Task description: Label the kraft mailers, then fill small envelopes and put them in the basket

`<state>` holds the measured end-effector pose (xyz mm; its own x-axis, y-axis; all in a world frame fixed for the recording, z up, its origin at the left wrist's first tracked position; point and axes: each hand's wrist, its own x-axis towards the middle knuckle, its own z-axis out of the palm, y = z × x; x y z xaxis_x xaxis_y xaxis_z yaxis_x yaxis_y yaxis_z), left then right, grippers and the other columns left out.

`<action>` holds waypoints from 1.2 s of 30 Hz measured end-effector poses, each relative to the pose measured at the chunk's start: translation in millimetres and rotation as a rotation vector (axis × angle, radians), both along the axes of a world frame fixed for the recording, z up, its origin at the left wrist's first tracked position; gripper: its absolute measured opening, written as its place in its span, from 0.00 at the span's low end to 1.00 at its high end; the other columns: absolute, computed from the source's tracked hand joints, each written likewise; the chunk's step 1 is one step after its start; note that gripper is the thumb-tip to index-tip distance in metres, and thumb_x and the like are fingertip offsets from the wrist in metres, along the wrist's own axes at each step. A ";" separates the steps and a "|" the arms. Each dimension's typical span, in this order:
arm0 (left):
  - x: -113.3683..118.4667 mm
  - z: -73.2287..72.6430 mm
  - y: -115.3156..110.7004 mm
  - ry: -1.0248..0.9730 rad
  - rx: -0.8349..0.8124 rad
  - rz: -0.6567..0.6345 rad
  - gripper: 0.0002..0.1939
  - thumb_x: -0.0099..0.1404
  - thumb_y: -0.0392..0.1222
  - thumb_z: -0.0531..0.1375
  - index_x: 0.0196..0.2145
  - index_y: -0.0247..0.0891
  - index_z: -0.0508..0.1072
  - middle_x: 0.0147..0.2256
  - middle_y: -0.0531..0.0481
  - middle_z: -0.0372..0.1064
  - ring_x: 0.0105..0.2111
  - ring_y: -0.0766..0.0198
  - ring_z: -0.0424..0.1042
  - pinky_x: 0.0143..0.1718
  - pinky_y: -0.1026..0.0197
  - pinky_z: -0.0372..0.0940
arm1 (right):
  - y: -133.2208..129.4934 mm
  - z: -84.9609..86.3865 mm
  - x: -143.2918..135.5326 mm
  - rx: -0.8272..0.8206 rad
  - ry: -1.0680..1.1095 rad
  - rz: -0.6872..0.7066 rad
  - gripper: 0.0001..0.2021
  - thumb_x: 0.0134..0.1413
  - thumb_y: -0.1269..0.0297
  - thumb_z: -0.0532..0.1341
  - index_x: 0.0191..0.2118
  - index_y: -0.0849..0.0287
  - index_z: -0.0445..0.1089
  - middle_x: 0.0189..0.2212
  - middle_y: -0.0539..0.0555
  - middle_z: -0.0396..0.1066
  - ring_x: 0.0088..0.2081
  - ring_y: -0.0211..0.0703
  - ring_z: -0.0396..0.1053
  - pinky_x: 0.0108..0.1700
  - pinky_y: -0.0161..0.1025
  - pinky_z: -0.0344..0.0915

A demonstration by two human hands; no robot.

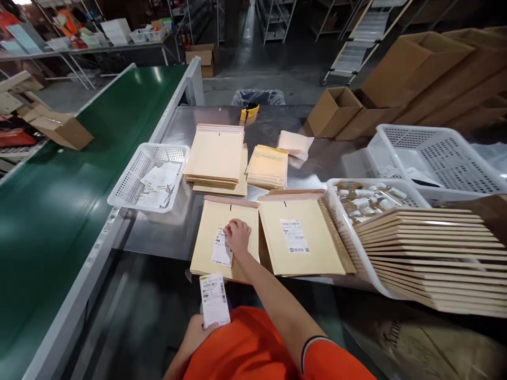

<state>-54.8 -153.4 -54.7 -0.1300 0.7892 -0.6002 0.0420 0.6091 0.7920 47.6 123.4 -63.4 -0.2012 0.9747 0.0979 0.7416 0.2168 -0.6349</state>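
Note:
Down near my body, my left hand (198,331) is closed on a stack of printed white labels (214,301). My right hand (238,234) rests at the upper right edge of a white label (222,248) lying on a cream envelope (206,221). Its fingers are bent together, and the fingertips and whatever is under them are hard to make out. Just to the right lies another cream envelope (312,258) with a label (294,236) on its face. Behind them are a stack of larger envelopes (217,155) and some smaller yellow envelopes (268,163).
A white basket (114,198) with paper slips stands left, beside a green conveyor (99,126). At right, a white basket (348,237) holds small packed items, with stacked cardboard mailers (431,253) partly over it. Open boxes (335,113) and a yellow tool (249,112) sit farther back.

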 end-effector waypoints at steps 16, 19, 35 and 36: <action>-40.5 14.0 86.8 0.219 0.147 0.138 0.30 0.52 0.66 0.62 0.35 0.33 0.81 0.37 0.37 0.81 0.40 0.43 0.78 0.44 0.46 0.70 | -69.5 -1.7 38.3 0.103 -0.416 0.571 0.37 0.60 0.54 0.56 0.69 0.73 0.50 0.68 0.71 0.45 0.70 0.64 0.40 0.68 0.66 0.37; -44.5 27.0 82.6 0.086 0.128 0.174 0.35 0.47 0.69 0.65 0.36 0.32 0.82 0.38 0.37 0.81 0.41 0.41 0.78 0.48 0.44 0.69 | -104.8 -0.4 43.3 0.092 -0.356 0.779 0.39 0.56 0.53 0.62 0.67 0.72 0.54 0.68 0.73 0.45 0.70 0.68 0.42 0.67 0.69 0.42; -17.4 37.2 80.1 0.380 0.173 -0.272 0.22 0.60 0.55 0.59 0.44 0.40 0.81 0.50 0.38 0.76 0.51 0.44 0.73 0.56 0.49 0.63 | -40.7 53.7 262.1 0.233 -0.107 0.379 0.24 0.60 0.73 0.48 0.54 0.51 0.74 0.54 0.56 0.73 0.58 0.49 0.68 0.57 0.53 0.69; -17.8 38.5 79.7 0.375 0.187 -0.272 0.22 0.61 0.55 0.59 0.45 0.40 0.81 0.50 0.38 0.76 0.51 0.45 0.73 0.56 0.49 0.63 | -41.6 37.5 274.7 0.177 -0.168 0.384 0.24 0.58 0.74 0.49 0.52 0.51 0.75 0.53 0.58 0.74 0.58 0.50 0.68 0.57 0.54 0.68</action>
